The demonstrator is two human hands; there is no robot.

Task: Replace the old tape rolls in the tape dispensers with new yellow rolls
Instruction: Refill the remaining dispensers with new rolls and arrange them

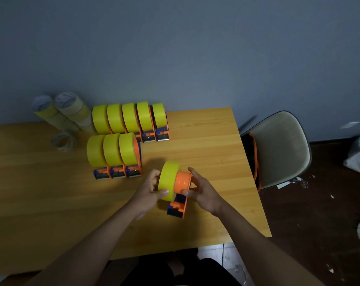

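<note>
Watching the feed: left hand [149, 190] is curled around the yellow tape roll [169, 180], right hand [202, 191] grips the orange tape dispenser [180, 195], mid-table. Roll sits at 9 o'clock of the orange hub [183, 182], axis running 9-to-3, partly slid on I'd guess. Right fingertips are hidden, and so is the blade end.

Your left hand [149, 191] and right hand [203, 193] are bare, with no gloves, rings or watch showing, and both forearms are uncovered, no sleeve in sight. At the bottom edge, your lap shows dark, black-looking clothing.
</note>
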